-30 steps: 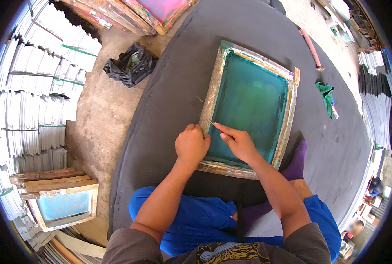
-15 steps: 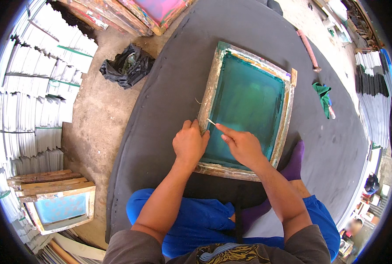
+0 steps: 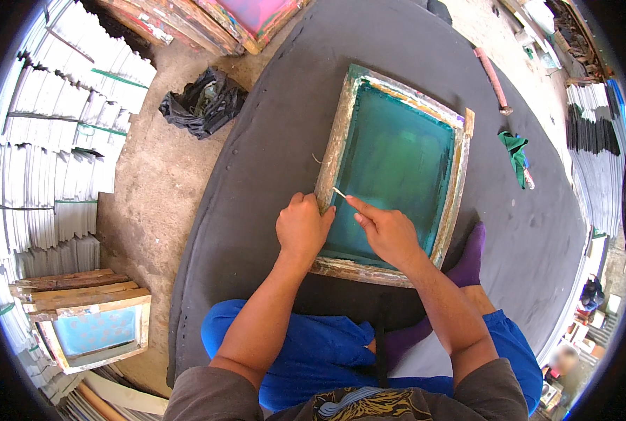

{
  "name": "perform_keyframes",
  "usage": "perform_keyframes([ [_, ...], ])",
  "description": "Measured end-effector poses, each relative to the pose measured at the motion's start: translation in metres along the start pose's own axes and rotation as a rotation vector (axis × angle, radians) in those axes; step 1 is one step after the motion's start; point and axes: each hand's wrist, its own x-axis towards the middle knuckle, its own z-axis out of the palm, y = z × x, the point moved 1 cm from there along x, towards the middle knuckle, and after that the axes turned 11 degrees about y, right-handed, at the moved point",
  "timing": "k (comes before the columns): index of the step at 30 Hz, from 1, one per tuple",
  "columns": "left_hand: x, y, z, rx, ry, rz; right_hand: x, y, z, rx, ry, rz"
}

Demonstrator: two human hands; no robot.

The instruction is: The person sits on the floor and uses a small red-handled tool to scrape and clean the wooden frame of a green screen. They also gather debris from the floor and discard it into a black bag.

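- L hand [image 3: 301, 228] gripping frame [image 3: 335, 154] at near left side
- R hand [image 3: 391, 235] pinching thin stick [image 3: 339, 192], pointing it left
- Little changing vs. last sec.; work seemingly staying put

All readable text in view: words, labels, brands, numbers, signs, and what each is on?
None can be read.
Shirt: blue and yellow print, no legible lettering.
Wooden frame: paint marks, no legible text.
Thin tool in the right hand: too small to tell.
Background clutter, lower right: too small and blurred.
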Motion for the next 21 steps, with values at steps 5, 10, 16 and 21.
perform_keyframes([
  [5, -0.004, 0.002, 0.000, 0.019, 0.007, 0.032, 0.003, -0.018, -0.010, -0.156, -0.065, -0.005],
  [10, -0.005, -0.001, 0.011, 0.010, 0.053, 0.092, 0.001, -0.044, -0.008, -0.362, -0.083, 0.012],
  [16, -0.003, -0.003, 0.013, -0.031, 0.075, 0.071, 0.009, -0.014, 0.003, -0.105, -0.103, -0.019],
  [21, -0.004, -0.002, 0.016, -0.030, 0.102, 0.066, 0.011, 0.018, 0.016, 0.234, -0.084, 0.003],
])
